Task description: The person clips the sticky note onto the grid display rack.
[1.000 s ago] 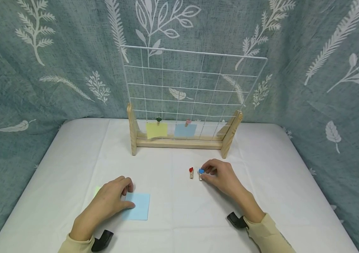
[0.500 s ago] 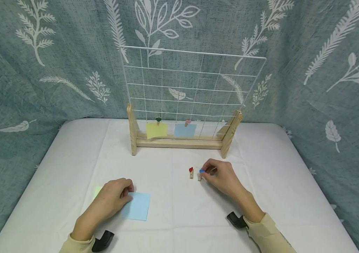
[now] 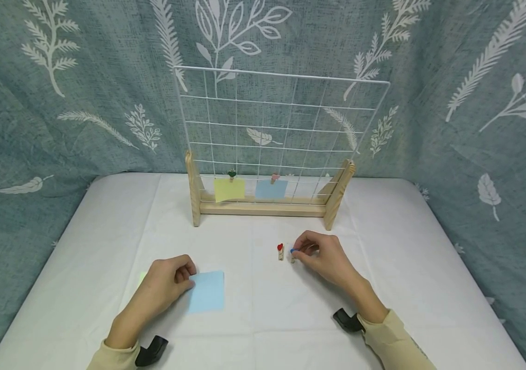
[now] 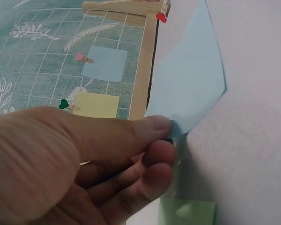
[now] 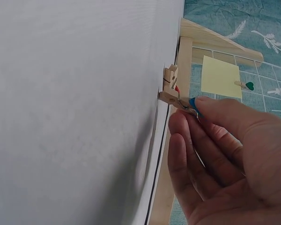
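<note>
My left hand (image 3: 163,282) pinches a light blue sticky note (image 3: 208,292) by its left edge, thumb on top. In the left wrist view the note slants up from the table. Partly behind that hand lies a green sticky note (image 4: 187,212). My right hand (image 3: 323,259) pinches a small wooden clothespin (image 5: 181,103) between thumb and fingers; its blue heart (image 5: 193,103) shows beside the thumb. Just left of it, a second clothespin with a red heart (image 3: 280,247) lies on the white cloth.
Behind the hands stands a white wire grid (image 3: 265,102) on a wooden base (image 3: 263,209). A green-heart clothespin (image 3: 232,173) holds a yellow note (image 3: 229,190) on it, and a pink-heart clothespin (image 3: 275,178) holds a blue note (image 3: 270,190). A patterned curtain (image 3: 105,154) surrounds the table.
My left thumb has drawn back to the blue note's edge, and the note has risen and shifted slightly away. The blue-heart clothespin has turned a little in my right fingers.
</note>
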Tool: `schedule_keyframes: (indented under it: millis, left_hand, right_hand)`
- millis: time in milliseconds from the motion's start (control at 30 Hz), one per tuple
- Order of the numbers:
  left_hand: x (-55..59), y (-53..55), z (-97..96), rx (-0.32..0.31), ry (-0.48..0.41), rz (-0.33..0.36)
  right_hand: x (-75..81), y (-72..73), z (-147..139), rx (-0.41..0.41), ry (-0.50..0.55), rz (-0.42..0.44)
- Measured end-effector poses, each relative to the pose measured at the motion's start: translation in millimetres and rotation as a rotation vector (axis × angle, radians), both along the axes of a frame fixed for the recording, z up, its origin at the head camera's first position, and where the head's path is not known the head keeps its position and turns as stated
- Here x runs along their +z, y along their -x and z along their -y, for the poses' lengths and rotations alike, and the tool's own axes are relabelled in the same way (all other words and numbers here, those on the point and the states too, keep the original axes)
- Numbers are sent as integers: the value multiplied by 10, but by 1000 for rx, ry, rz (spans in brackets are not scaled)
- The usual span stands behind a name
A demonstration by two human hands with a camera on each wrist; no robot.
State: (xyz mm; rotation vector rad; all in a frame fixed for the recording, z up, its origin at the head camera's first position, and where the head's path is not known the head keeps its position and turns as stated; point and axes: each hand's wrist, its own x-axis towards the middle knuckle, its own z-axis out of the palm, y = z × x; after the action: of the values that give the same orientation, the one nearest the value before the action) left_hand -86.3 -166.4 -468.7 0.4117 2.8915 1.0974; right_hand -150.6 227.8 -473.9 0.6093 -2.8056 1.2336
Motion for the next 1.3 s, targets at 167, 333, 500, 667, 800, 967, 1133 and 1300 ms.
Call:
schedule_keyframes:
  millis: [167, 333, 500, 667, 800, 967, 1133, 1300]
  left_hand:
    - [-14, 14, -17, 10, -4, -51]
    - [-33, 17, -45, 26, -20, -103]
    - [-44, 24, -97, 51, -53, -146]
    - [-70, 51, -152, 78, -83, -202]
    - [-83, 98, -195, 83, -101, -253]
    - [-78, 133, -236, 75, -123, -283]
    - [-40, 152, -265, 76, -130, -273]
    - [-16, 200, -288, 64, -126, -277]
  right_hand:
    - [3, 17, -5, 23, 26, -15]
    - [15, 25, -9, 14, 10, -45]
    - [17, 42, -29, 7, 2, -90]
    - [19, 74, -61, 5, 17, -124]
    - [47, 95, -92, 11, 36, -165]
    - [112, 127, -124, -3, 31, -210]
    - [202, 166, -142, -32, 38, -220]
    - [277, 200, -156, -54, 53, -252]
